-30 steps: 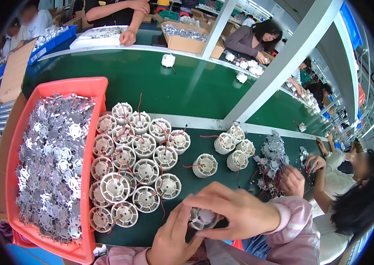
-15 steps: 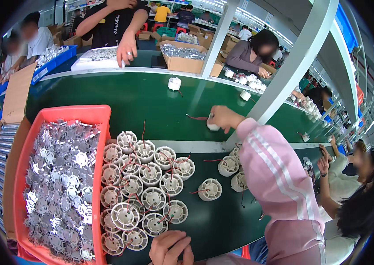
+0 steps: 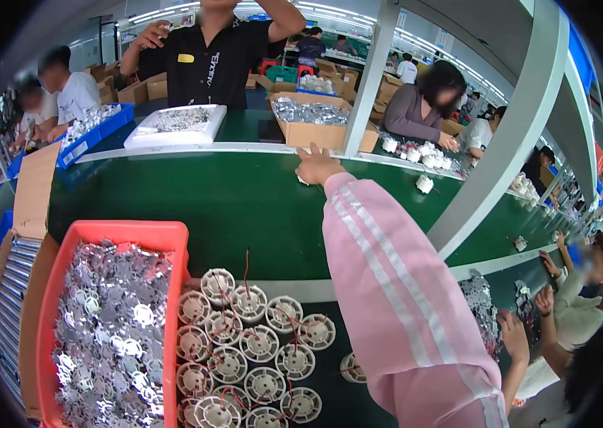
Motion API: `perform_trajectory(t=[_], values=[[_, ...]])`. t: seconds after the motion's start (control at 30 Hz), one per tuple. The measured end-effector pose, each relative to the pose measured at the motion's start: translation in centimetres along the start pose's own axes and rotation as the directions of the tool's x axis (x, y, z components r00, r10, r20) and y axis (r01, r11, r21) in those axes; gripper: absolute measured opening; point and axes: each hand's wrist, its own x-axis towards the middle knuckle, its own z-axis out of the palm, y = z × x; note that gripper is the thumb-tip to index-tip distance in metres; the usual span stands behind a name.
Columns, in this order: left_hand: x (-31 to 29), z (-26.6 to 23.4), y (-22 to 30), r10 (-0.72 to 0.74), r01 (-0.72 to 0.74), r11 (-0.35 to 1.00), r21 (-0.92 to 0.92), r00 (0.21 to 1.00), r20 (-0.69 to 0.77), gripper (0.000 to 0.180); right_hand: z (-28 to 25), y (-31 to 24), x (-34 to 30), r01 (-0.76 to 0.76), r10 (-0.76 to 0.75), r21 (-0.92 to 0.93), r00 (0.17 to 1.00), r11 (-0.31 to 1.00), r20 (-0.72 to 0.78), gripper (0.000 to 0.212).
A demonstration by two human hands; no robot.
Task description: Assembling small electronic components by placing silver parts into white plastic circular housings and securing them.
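Note:
My right hand (image 3: 318, 165) reaches across the green conveyor belt (image 3: 194, 207) to its far edge. Its fingers are spread over a small white round part (image 3: 303, 181), which the hand mostly hides. My left hand is out of the picture. Nearer, several white spoked round plastic housings (image 3: 259, 343) with thin red wires are grouped on the dark table, some of them stacked. Another housing (image 3: 353, 369) shows just left of my pink sleeve, which covers whatever lies behind it. One more white part (image 3: 425, 184) sits on the belt right of my arm.
A red bin (image 3: 182, 285) of flat silver metal pieces (image 3: 112, 328) stands at the left, beside a carton of metal rods (image 3: 16, 299). Grey posts (image 3: 508, 135) rise at the right. Across the belt are a white foam tray (image 3: 173, 128), a carton (image 3: 308, 121) and people working.
My right hand has gone from a white part mid-belt to another at the far edge. My left hand has left the view, which has tilted up. The person opposite has raised their hands.

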Motion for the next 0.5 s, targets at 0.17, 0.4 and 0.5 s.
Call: perform_trajectory(t=[0.17, 0.4, 0.5], values=[[0.0, 0.2, -0.6, 0.051, -0.051, 0.998, 0.026, 0.999, -0.007, 0.020, 5.3, 2.8, 3.7, -0.025, 0.016, 0.230, 0.999, 0.973, 0.039, 0.070], [0.0, -0.2, 0.0, 0.028, -0.027, 0.999, 0.030, 0.999, -0.028, 0.023, -4.1, -0.2, -6.7, 0.439, -0.434, 0.034, 0.867, 0.898, 0.246, 0.054], [-0.1, 0.5, -0.6, 0.091, -0.089, 0.996, 0.017, 0.986, -0.141, 0.027, -8.1, -3.8, -17.0, 0.717, -0.712, 0.106, 0.697, 0.689, -0.084, 0.049]])
